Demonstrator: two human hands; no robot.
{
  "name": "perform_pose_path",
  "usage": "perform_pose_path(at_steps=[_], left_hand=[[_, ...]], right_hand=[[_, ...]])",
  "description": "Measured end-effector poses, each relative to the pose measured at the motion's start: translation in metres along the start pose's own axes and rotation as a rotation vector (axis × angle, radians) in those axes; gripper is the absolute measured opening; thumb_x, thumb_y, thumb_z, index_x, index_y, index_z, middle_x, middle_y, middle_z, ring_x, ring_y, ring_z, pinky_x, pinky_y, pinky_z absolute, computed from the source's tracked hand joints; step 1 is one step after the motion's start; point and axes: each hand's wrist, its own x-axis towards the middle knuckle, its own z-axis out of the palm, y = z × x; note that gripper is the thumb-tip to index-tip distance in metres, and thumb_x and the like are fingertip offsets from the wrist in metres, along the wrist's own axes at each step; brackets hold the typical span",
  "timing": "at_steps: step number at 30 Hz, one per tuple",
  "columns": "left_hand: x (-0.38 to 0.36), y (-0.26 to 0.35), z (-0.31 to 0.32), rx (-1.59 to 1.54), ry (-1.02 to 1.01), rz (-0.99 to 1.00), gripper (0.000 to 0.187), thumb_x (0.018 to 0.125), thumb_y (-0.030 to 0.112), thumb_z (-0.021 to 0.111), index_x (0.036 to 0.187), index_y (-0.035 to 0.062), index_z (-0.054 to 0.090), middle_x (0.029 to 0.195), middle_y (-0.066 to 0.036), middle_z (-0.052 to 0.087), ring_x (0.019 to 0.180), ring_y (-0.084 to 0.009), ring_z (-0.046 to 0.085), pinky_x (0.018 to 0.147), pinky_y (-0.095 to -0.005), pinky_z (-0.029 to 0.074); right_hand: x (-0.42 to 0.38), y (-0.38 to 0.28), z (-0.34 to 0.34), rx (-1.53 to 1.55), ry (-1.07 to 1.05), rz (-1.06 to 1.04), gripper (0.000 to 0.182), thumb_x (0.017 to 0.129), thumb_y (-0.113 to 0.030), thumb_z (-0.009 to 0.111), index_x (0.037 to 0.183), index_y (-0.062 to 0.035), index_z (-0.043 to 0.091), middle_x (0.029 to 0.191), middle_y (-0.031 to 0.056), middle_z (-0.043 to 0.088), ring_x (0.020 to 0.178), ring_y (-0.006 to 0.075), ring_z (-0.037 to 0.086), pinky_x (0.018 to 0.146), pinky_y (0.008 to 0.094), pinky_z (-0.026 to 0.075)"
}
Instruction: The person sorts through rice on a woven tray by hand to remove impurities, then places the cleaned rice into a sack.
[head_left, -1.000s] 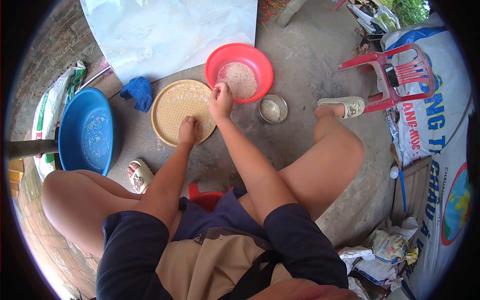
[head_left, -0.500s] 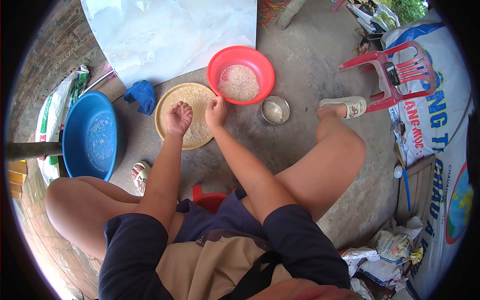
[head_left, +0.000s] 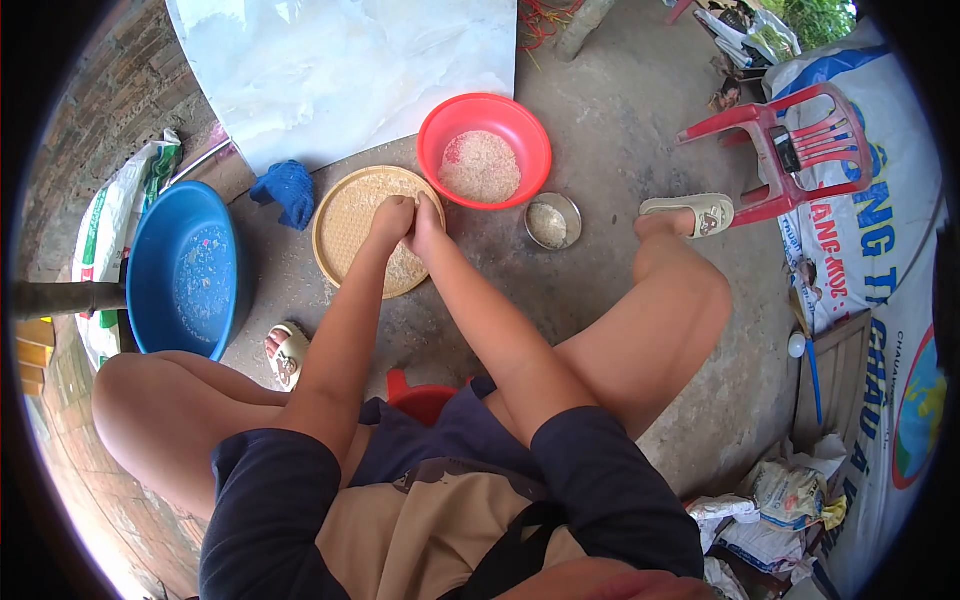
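Both hands meet above the right part of a round woven bamboo tray [head_left: 338, 250], which has pale rice grains scattered on it. My left hand [head_left: 393, 218] is closed, its back towards me and its fingers curled out of sight. Right beside it, my right hand [head_left: 428, 228] is closed too, thumb side up. Whatever the fingers hold, if anything, is hidden. Just beyond my right hand stands a red plastic basin [head_left: 535, 150] with rice [head_left: 482, 168] in it. To its lower right is a small metal bowl [head_left: 570, 222] with some pale grain inside.
A blue basin [head_left: 150, 300] with scattered grains stands at the left. Near it lies a blue cloth [head_left: 287, 192]. A pale marbled panel [head_left: 350, 80] leans behind the tray. On the right are a red plastic chair [head_left: 815, 150] and large printed sacks [head_left: 880, 250].
My left hand has turned from palm up to back up and moved right, against my right hand. My right hand has shifted slightly left and down.
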Motion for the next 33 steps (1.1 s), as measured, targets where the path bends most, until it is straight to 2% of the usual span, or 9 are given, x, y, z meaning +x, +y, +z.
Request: perform_pose_path(at_steps=[10,16,18,19,22,27,30,31,33], left_hand=[[-0.016,0.053,-0.009,0.28,-0.136,0.049,0.028,0.079,0.025,0.054,0.086,-0.0002,0.063,0.082,-0.02,0.063,0.081,-0.0323,0.062,0.073,-0.0381,0.047],[-0.009,0.043,-0.013,0.235,0.238,0.336,0.024,0.079,0.02,0.052,0.086,0.0005,0.063,0.087,-0.02,0.062,0.082,-0.0341,0.06,0.074,-0.0409,0.047],[-0.005,0.034,-0.017,0.24,0.221,0.291,0.023,0.078,0.02,0.053,0.086,0.0007,0.063,0.088,-0.021,0.062,0.083,-0.0344,0.06,0.074,-0.0409,0.047],[-0.005,0.03,-0.02,0.263,0.186,0.233,0.024,0.078,0.021,0.052,0.086,0.0014,0.063,0.089,-0.021,0.062,0.084,-0.0344,0.06,0.075,-0.0409,0.047],[-0.002,0.01,-0.02,0.338,0.137,0.13,0.024,0.077,0.021,0.052,0.088,0.003,0.064,0.091,-0.02,0.062,0.086,-0.034,0.06,0.077,-0.0408,0.047],[0.002,-0.03,-0.01,0.447,0.077,0.047,0.026,0.076,0.022,0.051,0.092,0.0054,0.064,0.094,-0.02,0.062,0.09,-0.0334,0.06,0.081,-0.0405,0.047],[0.001,-0.043,-0.004,0.451,0.049,0.004,0.026,0.076,0.021,0.051,0.093,0.0056,0.064,0.096,-0.021,0.061,0.091,-0.0344,0.059,0.083,-0.0405,0.046],[-0.001,-0.042,-0.003,0.462,0.087,0.011,0.027,0.076,0.021,0.051,0.093,0.0056,0.064,0.097,-0.021,0.06,0.091,-0.0353,0.059,0.083,-0.0406,0.046],[-0.004,-0.036,-0.003,0.474,0.128,0.019,0.027,0.076,0.021,0.051,0.093,0.0056,0.064,0.097,-0.021,0.06,0.09,-0.0361,0.059,0.083,-0.0406,0.046]], right_hand=[[0.048,-0.012,-0.046,0.103,-0.253,0.041,0.03,0.089,-0.028,0.033,0.088,-0.0079,0.055,0.085,0.0074,0.06,0.076,0.0187,0.058,0.07,0.033,0.049],[-0.026,-0.048,-0.004,-0.164,0.221,-0.088,0.025,0.085,-0.025,0.039,0.069,-0.0092,0.051,0.055,0.0011,0.047,0.05,0.0121,0.046,0.046,0.0231,0.035],[-0.019,-0.057,-0.018,-0.292,0.3,-0.355,0.027,0.085,-0.026,0.04,0.066,-0.0087,0.049,0.05,-0.0003,0.042,0.043,0.0136,0.041,0.044,0.0227,0.034],[-0.008,-0.061,-0.023,-0.331,0.45,-0.505,0.038,0.081,-0.025,0.042,0.055,0.0005,0.052,0.05,0.008,0.05,0.048,0.0186,0.049,0.049,0.0343,0.039],[-0.041,-0.087,-0.02,-0.491,0.589,-0.976,0.038,0.082,-0.023,0.042,0.058,0.0042,0.053,0.052,0.0112,0.053,0.049,0.0204,0.049,0.052,0.0374,0.04],[-0.049,-0.135,-0.074,-0.646,0.951,-1.266,0.036,0.083,-0.024,0.042,0.067,0.0047,0.059,0.062,0.0193,0.06,0.055,0.0336,0.056,0.054,0.0409,0.044],[-0.065,-0.146,-0.093,-1.029,1.145,-1.081,0.037,0.084,-0.028,0.043,0.074,0.0026,0.061,0.072,0.021,0.062,0.067,0.0376,0.059,0.067,0.0424,0.046],[-0.08,-0.147,-0.093,-1.267,1.046,-0.754,0.036,0.085,-0.033,0.044,0.088,-0.0018,0.063,0.094,0.0197,0.063,0.09,0.0348,0.058,0.083,0.0444,0.041],[-0.08,-0.13,-0.092,-1.4,1.225,-0.838,0.033,0.084,-0.032,0.046,0.09,-0.0041,0.062,0.1,0.0169,0.06,0.097,0.0337,0.054,0.086,0.0456,0.039]])
